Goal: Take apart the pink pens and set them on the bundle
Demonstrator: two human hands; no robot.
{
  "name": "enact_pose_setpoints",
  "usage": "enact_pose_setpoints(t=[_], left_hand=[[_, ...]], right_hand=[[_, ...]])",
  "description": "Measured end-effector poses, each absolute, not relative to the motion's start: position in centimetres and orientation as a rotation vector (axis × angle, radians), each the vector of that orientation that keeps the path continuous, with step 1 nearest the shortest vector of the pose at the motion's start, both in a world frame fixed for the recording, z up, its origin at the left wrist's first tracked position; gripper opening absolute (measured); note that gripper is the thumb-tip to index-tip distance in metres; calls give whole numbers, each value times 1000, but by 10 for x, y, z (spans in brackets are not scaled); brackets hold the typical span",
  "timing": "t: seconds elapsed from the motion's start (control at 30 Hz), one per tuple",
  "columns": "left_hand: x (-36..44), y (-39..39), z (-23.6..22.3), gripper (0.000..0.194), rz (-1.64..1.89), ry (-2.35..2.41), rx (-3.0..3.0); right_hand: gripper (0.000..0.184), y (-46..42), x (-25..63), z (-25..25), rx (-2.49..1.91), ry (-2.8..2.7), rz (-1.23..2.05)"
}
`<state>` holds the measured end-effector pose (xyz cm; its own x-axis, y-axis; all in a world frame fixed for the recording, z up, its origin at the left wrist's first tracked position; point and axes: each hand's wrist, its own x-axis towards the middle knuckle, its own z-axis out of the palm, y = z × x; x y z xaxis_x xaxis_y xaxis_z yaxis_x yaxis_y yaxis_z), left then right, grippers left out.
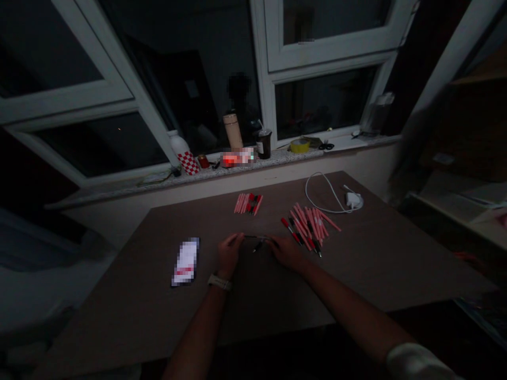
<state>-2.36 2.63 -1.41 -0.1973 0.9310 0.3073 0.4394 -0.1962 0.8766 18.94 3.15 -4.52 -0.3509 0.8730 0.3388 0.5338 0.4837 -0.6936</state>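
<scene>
My left hand [229, 255] and my right hand [285, 252] meet at the middle of a brown tabletop [119, 311]. A thin dark rod, likely a pen part [255, 237], stretches between their fingertips. Just below it lies a short black piece [257, 246], apparently not held. To the right of my right hand is a loose pile of pink pens with red and black parts [307, 227]. A smaller, neater row of pink pens [249, 203] lies farther ahead. A pixelated white packet [185, 261] lies left of my left hand. A pale watch band [219, 282] circles my left wrist.
A white charger with its looped cable [352, 199] lies at the table's far right. Beyond the far edge, a stone windowsill [237, 163] holds bottles, a cup, a yellow tape roll and scissors. Shelves stand at the right.
</scene>
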Motion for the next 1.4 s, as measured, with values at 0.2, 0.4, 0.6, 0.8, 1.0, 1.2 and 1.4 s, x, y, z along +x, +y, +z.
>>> enact_pose_setpoints(t=[0.2, 0.4, 0.6, 0.8, 1.0, 1.2, 1.4], left_hand=[[-13, 23, -18, 21, 1245, 1443, 1827], [-7, 19, -16, 21, 1263, 1440, 1822], [-4, 20, -20, 26, 1218, 1459, 1940], [-6, 23, -32, 26, 1001, 1650, 2217], [-7, 23, -33, 17, 891, 1706, 2270], [-8, 21, -33, 25, 816, 1738, 2291], [-9, 24, -31, 28, 1052, 1691, 1999]], right_hand=[[32, 27, 191, -39, -1059, -2178, 615], [30, 28, 190, -41, -1053, -2139, 678], [33, 31, 190, -41, -1058, -1954, 802], [39, 33, 194, -36, -1099, -1659, 866], [44, 28, 201, -34, -1098, -1545, 897], [44, 28, 201, -38, -1103, -1582, 844], [42, 29, 199, -40, -1137, -1689, 745]])
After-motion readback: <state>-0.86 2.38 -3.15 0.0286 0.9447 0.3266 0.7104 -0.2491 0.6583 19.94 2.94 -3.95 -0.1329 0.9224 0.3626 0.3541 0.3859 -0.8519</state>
